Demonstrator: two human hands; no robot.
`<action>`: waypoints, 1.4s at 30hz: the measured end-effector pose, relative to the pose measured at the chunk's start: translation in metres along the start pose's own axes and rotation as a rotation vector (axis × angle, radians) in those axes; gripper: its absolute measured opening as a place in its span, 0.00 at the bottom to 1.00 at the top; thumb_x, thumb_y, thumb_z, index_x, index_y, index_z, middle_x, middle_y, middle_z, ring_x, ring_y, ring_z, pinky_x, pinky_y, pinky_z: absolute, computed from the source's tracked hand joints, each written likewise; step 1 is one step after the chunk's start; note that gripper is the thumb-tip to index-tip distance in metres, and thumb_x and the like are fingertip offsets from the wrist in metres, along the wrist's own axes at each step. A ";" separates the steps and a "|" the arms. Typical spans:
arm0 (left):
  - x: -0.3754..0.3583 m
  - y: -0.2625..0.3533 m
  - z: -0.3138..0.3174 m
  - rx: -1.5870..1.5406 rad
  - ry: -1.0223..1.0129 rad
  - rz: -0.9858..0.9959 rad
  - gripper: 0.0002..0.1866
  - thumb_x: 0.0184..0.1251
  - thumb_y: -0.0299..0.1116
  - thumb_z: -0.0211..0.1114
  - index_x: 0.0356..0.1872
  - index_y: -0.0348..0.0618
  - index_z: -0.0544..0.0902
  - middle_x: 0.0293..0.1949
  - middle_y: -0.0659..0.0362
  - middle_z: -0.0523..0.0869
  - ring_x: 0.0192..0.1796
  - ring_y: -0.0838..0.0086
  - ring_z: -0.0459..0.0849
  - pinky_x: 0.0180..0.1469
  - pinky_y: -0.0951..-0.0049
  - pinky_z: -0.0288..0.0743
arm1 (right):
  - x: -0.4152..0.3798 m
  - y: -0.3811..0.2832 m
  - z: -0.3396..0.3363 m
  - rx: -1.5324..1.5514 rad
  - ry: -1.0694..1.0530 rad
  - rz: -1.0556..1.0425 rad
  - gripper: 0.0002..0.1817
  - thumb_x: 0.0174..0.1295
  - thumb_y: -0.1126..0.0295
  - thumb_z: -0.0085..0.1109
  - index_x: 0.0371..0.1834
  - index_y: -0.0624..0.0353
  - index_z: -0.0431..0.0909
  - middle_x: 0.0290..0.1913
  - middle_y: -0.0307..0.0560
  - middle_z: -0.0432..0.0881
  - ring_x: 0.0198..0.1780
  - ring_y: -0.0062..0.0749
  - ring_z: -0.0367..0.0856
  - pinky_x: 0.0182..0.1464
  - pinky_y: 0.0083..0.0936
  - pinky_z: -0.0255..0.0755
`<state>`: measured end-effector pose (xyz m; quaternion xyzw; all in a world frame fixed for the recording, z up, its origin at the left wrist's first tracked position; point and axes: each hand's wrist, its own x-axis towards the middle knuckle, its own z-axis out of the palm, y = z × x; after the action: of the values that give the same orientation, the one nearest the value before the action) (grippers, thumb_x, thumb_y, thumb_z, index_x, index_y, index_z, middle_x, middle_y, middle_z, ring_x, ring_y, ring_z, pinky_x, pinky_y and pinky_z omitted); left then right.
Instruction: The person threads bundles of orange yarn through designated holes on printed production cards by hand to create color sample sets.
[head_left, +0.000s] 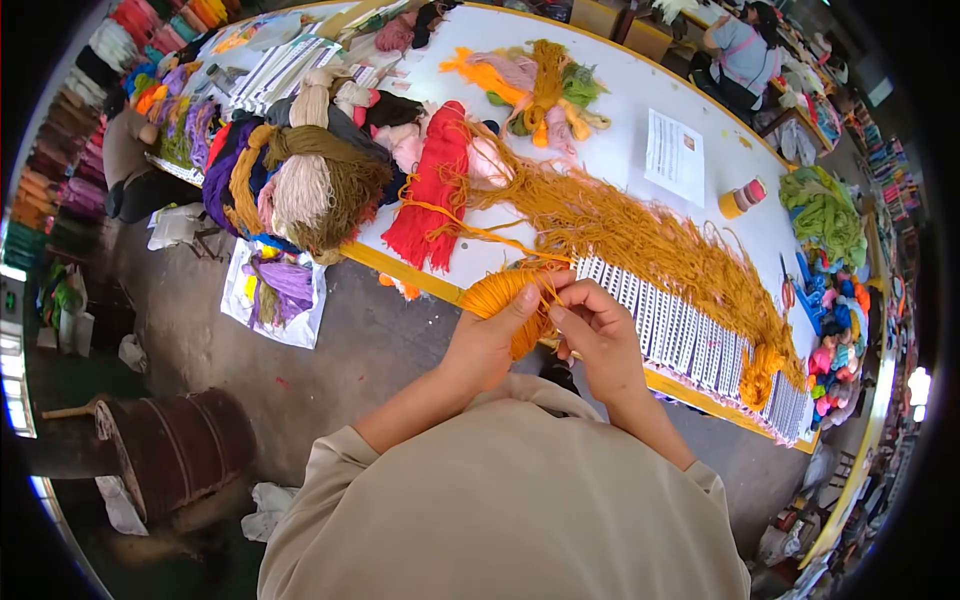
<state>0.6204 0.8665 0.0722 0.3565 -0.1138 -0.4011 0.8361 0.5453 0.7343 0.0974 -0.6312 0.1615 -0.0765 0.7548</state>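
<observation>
My left hand (487,340) is wrapped round a ball of orange yarn (497,293) at the table's near edge. Close beside it, my right hand (600,335) pinches strands of the yarn between thumb and fingers. An orange strand runs from the ball up and left across a red skein (440,190). Just beyond my hands, a long loose spread of golden-brown yarn (620,225) lies over the table. Under its near side is a row of white strips with dark marks (660,320).
Heaped skeins (310,195) hang over the table's left corner. A printed sheet (675,157), a thread spool (742,198) and scissors (788,290) lie on the white table (620,100). A rusty drum (185,450) stands on the floor. Other people (745,60) sit at the far side and left.
</observation>
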 end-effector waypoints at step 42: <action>0.012 0.004 -0.002 -0.072 0.128 -0.008 0.14 0.72 0.30 0.61 0.54 0.34 0.78 0.50 0.55 0.83 0.48 0.71 0.83 0.47 0.66 0.82 | 0.009 0.002 -0.006 0.062 -0.057 0.106 0.08 0.65 0.73 0.60 0.45 0.57 0.75 0.39 0.32 0.78 0.37 0.11 0.74 0.32 0.11 0.72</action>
<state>0.6313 0.8605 0.0727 0.3514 -0.0443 -0.3848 0.8523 0.5519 0.7265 0.0929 -0.5999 0.1708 -0.0234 0.7813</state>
